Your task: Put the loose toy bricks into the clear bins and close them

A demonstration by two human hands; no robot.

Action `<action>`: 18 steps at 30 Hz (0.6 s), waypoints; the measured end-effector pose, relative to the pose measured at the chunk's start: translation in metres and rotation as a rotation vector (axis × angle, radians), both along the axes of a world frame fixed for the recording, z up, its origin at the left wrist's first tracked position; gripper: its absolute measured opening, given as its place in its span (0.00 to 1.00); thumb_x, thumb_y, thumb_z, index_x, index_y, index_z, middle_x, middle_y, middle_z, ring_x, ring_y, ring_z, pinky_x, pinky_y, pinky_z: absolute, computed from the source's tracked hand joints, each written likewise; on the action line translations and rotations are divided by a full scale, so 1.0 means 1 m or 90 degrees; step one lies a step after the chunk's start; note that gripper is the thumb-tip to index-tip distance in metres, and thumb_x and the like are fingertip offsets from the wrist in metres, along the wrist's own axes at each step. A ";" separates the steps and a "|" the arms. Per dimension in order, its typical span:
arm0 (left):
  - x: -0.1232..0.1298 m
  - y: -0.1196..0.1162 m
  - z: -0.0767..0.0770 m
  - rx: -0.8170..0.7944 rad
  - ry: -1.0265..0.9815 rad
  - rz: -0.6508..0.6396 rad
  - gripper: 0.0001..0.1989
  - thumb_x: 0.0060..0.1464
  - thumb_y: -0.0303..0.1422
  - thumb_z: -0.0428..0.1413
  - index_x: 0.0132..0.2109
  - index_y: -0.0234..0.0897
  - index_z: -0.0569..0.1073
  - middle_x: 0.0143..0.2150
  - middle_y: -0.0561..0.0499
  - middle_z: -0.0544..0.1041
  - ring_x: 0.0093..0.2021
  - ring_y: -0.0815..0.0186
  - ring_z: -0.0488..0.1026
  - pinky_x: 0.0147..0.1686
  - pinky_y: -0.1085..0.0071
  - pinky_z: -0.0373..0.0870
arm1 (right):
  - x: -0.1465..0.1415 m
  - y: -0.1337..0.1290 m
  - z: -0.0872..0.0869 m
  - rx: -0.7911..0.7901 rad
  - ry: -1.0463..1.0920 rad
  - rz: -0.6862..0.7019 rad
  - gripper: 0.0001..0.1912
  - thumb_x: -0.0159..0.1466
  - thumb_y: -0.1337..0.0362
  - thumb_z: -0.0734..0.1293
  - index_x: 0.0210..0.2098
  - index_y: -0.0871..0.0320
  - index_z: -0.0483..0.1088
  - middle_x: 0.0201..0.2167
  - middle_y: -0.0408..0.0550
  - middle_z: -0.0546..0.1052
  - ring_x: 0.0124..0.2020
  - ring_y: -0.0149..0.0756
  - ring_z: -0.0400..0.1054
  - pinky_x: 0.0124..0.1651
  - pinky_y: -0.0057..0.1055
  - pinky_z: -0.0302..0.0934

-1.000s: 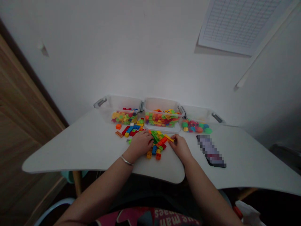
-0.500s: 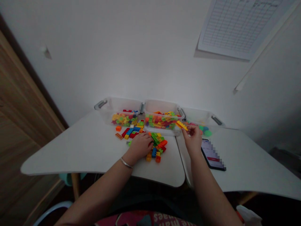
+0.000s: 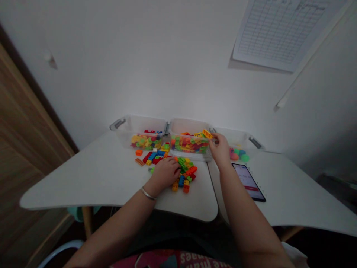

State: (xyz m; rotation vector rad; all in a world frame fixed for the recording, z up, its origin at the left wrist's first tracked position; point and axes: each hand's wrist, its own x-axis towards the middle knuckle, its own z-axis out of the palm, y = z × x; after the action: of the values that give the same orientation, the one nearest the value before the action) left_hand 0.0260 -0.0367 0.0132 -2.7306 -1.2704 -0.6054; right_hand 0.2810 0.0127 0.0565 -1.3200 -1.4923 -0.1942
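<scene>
My right hand [image 3: 219, 149] pinches a yellow toy building brick [image 3: 207, 134] over the right end of the middle clear plastic bin [image 3: 192, 126], which holds many mixed bricks. On the white table my left hand [image 3: 166, 172] rests at the loose brick pile, its fingers curled down among the pieces. What those fingers hold, if anything, is hidden. Beside them lie green bricks [image 3: 183, 163], an orange-red brick [image 3: 190, 171] and a blue brick [image 3: 181, 181]. Beyond and left of that hand are more red, blue and yellow bricks, with an orange brick [image 3: 138, 152] lying apart.
A left clear bin [image 3: 145, 123] contains mostly yellow and green pieces. The right clear bin [image 3: 237, 139] has several rounded coloured pieces. A phone [image 3: 249, 182] with a lit screen lies right of my right forearm. A seam divides two white tabletops [image 3: 97, 178]; the wall stands behind.
My right hand has moved left and away from me, carrying the yellow brick from beside the middle bin to over its right end. My left hand has stayed at the pile.
</scene>
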 end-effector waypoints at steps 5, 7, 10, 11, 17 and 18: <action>0.000 0.000 -0.001 0.011 0.000 0.003 0.09 0.59 0.33 0.54 0.38 0.36 0.78 0.40 0.45 0.79 0.47 0.57 0.72 0.49 0.60 0.69 | -0.008 -0.004 -0.018 -0.019 -0.125 0.000 0.26 0.59 0.64 0.64 0.57 0.61 0.66 0.53 0.59 0.73 0.57 0.50 0.63 0.61 0.52 0.55; 0.000 0.000 -0.001 0.012 -0.002 0.002 0.09 0.59 0.33 0.54 0.39 0.36 0.78 0.40 0.45 0.79 0.47 0.57 0.72 0.50 0.60 0.69 | -0.010 -0.005 -0.022 -0.015 -0.149 -0.004 0.28 0.60 0.64 0.63 0.60 0.61 0.63 0.56 0.59 0.71 0.61 0.52 0.59 0.63 0.54 0.53; 0.000 0.000 -0.001 0.012 -0.003 -0.003 0.09 0.59 0.33 0.54 0.39 0.36 0.79 0.41 0.45 0.79 0.48 0.57 0.72 0.51 0.60 0.69 | -0.012 -0.006 -0.027 -0.013 -0.164 -0.013 0.30 0.60 0.64 0.62 0.62 0.62 0.60 0.58 0.59 0.69 0.63 0.52 0.56 0.65 0.54 0.52; 0.000 0.000 -0.001 0.013 -0.002 -0.004 0.09 0.59 0.33 0.54 0.39 0.36 0.79 0.41 0.45 0.79 0.48 0.57 0.72 0.51 0.60 0.69 | -0.013 -0.005 -0.028 -0.016 -0.168 -0.015 0.31 0.61 0.64 0.62 0.63 0.62 0.58 0.59 0.59 0.68 0.64 0.52 0.55 0.65 0.54 0.51; 0.000 -0.001 0.002 0.012 0.005 -0.001 0.09 0.59 0.33 0.54 0.39 0.35 0.78 0.41 0.45 0.79 0.47 0.57 0.72 0.51 0.60 0.69 | -0.018 -0.014 -0.040 -0.002 -0.178 -0.018 0.39 0.61 0.64 0.61 0.69 0.60 0.44 0.68 0.59 0.56 0.70 0.51 0.44 0.67 0.57 0.47; 0.001 -0.001 0.002 0.011 0.006 0.000 0.09 0.59 0.33 0.54 0.39 0.35 0.78 0.41 0.45 0.79 0.47 0.57 0.72 0.51 0.60 0.69 | -0.019 -0.017 -0.043 0.005 -0.174 -0.017 0.39 0.62 0.65 0.61 0.69 0.59 0.43 0.68 0.58 0.54 0.71 0.51 0.42 0.67 0.57 0.47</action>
State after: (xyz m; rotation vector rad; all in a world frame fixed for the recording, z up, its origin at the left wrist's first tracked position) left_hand 0.0265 -0.0382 0.0151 -2.7166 -1.2569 -0.6007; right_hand 0.2620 -0.0048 0.0139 -1.3482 -1.7001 -0.4110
